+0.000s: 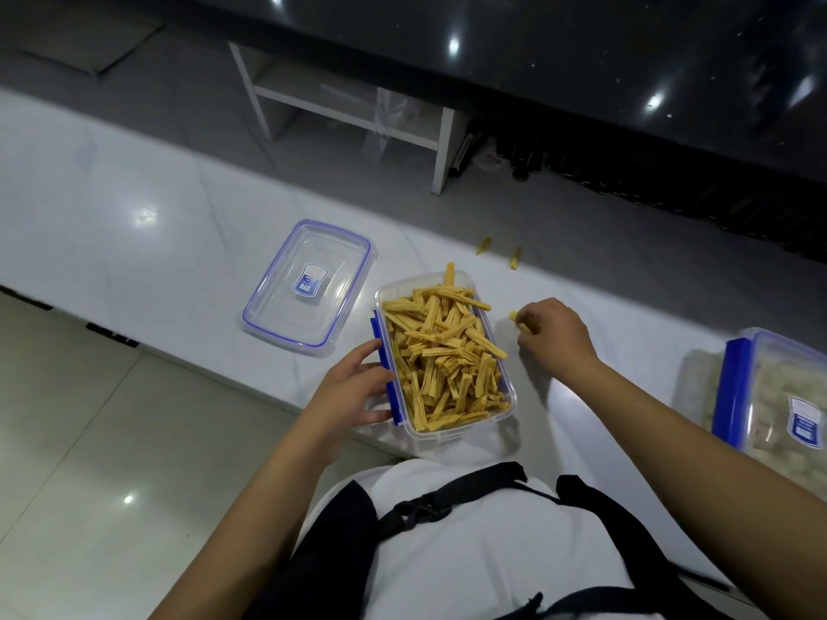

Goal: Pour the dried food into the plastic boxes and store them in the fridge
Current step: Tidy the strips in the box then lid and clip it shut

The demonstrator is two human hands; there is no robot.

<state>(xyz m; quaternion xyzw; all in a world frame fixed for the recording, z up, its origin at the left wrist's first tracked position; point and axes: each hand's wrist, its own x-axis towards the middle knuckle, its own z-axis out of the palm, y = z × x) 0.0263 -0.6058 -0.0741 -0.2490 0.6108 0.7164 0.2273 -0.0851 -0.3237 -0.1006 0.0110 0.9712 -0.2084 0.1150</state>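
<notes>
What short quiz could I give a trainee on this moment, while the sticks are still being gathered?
1. True or false: the clear plastic lid with the blue seal is clipped onto the clear plastic box of yellow dried sticks.
2. Which hand rests against that box's blue side clips?
3. Multiple choice: the two loose yellow sticks on the white marble counter lie (a) inside the lid, (b) beyond the box near the counter's far edge, (c) on the floor.

Key:
1. False; it lies apart, left of the open box.
2. The left hand; the right hand pinches a stick beside the box.
3. b
</notes>
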